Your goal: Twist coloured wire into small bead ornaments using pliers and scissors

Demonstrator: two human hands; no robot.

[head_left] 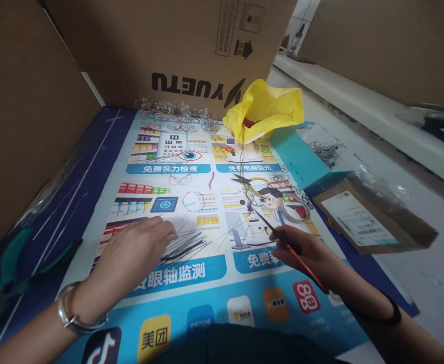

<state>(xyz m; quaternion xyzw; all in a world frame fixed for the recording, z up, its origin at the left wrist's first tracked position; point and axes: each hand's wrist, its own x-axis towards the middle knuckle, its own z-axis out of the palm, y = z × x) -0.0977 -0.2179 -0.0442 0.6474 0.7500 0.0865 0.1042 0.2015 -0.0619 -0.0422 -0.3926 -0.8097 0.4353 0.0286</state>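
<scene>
My left hand (142, 247) is palm down with its fingers curled together, at the upper left end of a loose bundle of thin dark wires (186, 245). What its fingertips pinch, if anything, is hidden. My right hand (301, 247) is closed around a slim tool with a red handle (305, 268) and a thin dark pointed shaft. Beyond the shaft's tip lie red and green threads (249, 194), which run up to a yellow plastic bag (269, 108). Small pliers with yellow handles (258, 181) rest across these threads.
Teal-handled pliers (11, 273) lie at the left. Tangled silvery wire (176, 108) runs along the back by a big cardboard box (131, 45). To the right are a coil of wire (296, 208), a turquoise box (301, 159) holding wire scraps and an open brown carton (381, 217).
</scene>
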